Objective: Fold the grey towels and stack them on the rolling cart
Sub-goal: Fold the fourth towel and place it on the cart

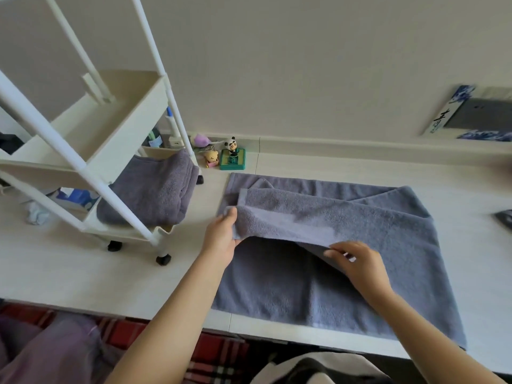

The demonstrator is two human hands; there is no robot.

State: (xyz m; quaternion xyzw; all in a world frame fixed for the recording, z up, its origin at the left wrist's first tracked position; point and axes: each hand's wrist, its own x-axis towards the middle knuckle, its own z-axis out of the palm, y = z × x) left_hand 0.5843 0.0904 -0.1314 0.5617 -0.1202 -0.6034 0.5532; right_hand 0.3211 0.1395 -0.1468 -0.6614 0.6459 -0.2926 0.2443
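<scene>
Between hands (pixel 221 234) (pixel 357 261): grey towel (pixel 374 231) fold lifted, apparently pinched.

The big towel (pixel 346 245) spread on the table is a blue-grey, plain, no pattern, just terry texture. The folded towel (pixel 155 189) on the cart looks a bit more purple-grey, also plain. The cart (pixel 91 128) itself is all white with black wheels (pixel 163 259). The tabletop (pixel 83 273) is off-white with a faint wood grain, and the wall (pixel 304 65) is pale cream. Far side there's a black-and-white panda figure (pixel 231 146) on a green base, a yellow-and-pink toy (pixel 212 157), and a lilac toy (pixel 201 139). Far right is a blue-and-white patterned board (pixel 454 112). Near left, red plaid fabric (pixel 216 356).
</scene>
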